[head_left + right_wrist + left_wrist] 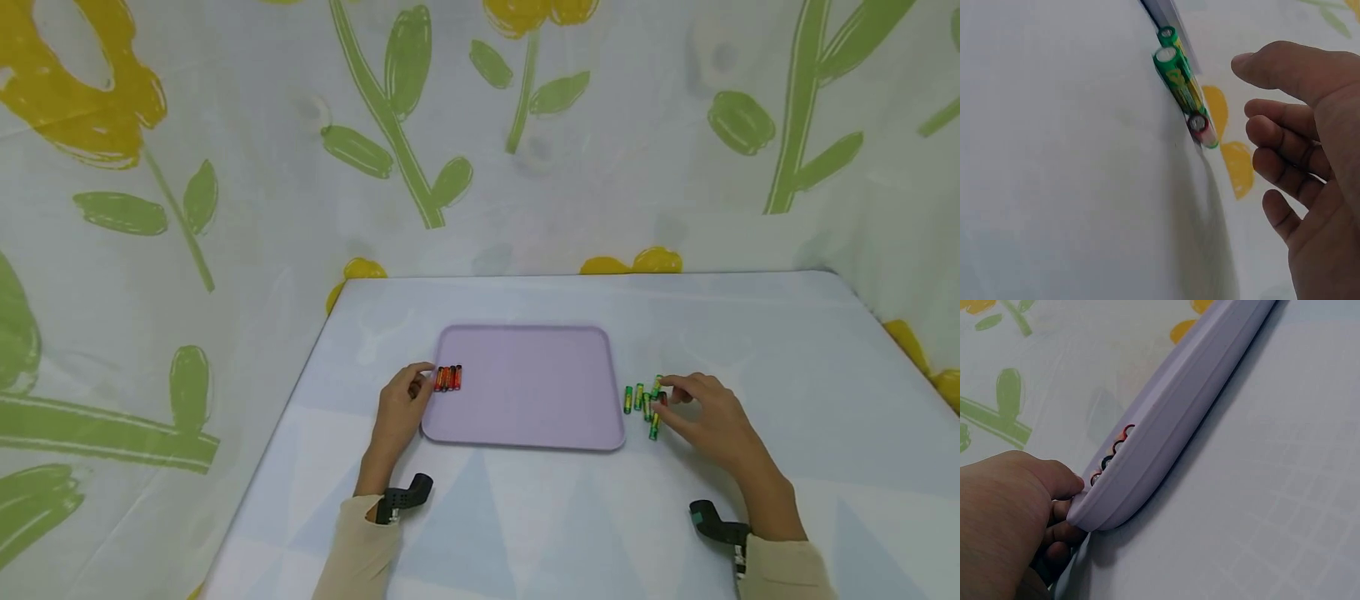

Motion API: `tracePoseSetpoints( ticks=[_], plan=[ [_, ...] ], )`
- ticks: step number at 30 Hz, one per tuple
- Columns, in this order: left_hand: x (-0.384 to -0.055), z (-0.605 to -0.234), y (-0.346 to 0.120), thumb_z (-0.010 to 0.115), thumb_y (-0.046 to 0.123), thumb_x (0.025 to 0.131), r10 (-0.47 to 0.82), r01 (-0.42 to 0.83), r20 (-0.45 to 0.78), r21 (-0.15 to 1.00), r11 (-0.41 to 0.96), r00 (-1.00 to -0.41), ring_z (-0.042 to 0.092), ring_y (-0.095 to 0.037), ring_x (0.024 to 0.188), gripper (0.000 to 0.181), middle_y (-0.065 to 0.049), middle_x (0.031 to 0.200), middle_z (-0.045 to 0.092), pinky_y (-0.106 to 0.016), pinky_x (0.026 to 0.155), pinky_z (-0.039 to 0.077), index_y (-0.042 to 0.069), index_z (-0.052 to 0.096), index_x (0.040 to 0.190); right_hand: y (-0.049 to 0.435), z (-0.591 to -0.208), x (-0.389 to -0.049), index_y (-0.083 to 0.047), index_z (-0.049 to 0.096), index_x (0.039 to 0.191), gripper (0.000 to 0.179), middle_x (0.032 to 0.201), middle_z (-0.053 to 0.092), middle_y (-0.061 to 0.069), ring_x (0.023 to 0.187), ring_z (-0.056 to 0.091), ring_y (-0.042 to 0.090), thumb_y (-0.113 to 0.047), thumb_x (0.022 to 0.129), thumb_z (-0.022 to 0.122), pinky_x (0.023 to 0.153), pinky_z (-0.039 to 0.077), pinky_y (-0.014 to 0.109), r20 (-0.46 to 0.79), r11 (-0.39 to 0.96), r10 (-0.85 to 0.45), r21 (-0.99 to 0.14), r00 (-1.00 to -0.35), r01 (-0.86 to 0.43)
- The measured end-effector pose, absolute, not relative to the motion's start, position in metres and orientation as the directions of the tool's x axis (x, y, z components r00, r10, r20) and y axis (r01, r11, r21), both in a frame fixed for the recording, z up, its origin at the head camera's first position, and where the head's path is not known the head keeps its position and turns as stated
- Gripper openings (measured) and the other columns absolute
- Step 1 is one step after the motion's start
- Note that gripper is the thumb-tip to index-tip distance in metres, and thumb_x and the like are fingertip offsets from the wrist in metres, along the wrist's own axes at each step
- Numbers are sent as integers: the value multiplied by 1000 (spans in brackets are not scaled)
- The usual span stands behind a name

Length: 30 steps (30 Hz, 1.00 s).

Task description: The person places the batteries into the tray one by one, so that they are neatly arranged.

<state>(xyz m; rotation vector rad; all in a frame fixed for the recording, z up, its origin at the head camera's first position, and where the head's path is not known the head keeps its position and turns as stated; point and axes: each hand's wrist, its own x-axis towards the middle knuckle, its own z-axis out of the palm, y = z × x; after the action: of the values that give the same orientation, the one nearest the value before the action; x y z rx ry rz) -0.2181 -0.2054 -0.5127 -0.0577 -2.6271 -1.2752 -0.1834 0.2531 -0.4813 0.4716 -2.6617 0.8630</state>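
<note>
My left hand (pixel 401 406) is at the left rim of a shallow lilac tray (pixel 525 392). In the left wrist view the thumb lies over the rim and the other fingers curl below its outer side, gripping the tray. Just inside that rim, several red batteries (pixel 448 378) lie side by side in a row. My right hand (pixel 708 421) hovers by a loose group of green batteries (pixel 639 397) on the table, thumb and fingers apart with nothing between them. Among the green ones lies a red battery (pixel 1198 123), its end facing the right wrist camera.
A pale patterned cloth covers the table (pixel 562 525). Behind and to the left hangs a white curtain (pixel 600 192) with yellow flowers and green leaves. A black wrist camera (pixel 405 496) sits on the left wrist, another black camera (pixel 716 525) on the right.
</note>
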Motion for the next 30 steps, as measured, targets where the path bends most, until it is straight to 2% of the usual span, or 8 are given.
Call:
tracePoseSetpoints(
  ticks=[12,18,23,30],
  plan=[
    [-218,-512,-203,63,15,100,-62,131,217,769,625,-974,54,-16,80,23,-1,93,61,-30,69,46,14,67,123,269,-485,-178,-3,68,117,35,91,57,-1,86,48,14,-14,86,79,74,43,34,272,774,-203,-544,-941,-324],
    [-216,-511,-204,63,14,100,-68,132,222,769,625,-973,54,-16,80,23,-1,92,61,-30,69,46,14,67,122,270,-488,-178,-3,67,119,38,92,57,-2,88,48,14,-9,84,79,78,40,30,262,759,-226,-556,-938,-338],
    [-215,-510,-203,62,14,100,-61,128,211,772,623,-976,54,-16,80,23,-2,92,61,-30,70,46,14,67,123,272,-493,-180,-3,66,120,42,92,56,-3,87,47,15,-12,82,82,79,37,27,256,754,-239,-559,-937,-345],
    [-215,-508,-203,61,14,101,-59,131,215,768,627,-975,54,-17,80,23,-3,92,61,-31,70,46,12,67,123,273,-500,-184,-2,67,119,40,90,53,-4,86,43,15,-14,83,82,77,36,34,275,758,-259,-537,-926,-371]
  ],
)
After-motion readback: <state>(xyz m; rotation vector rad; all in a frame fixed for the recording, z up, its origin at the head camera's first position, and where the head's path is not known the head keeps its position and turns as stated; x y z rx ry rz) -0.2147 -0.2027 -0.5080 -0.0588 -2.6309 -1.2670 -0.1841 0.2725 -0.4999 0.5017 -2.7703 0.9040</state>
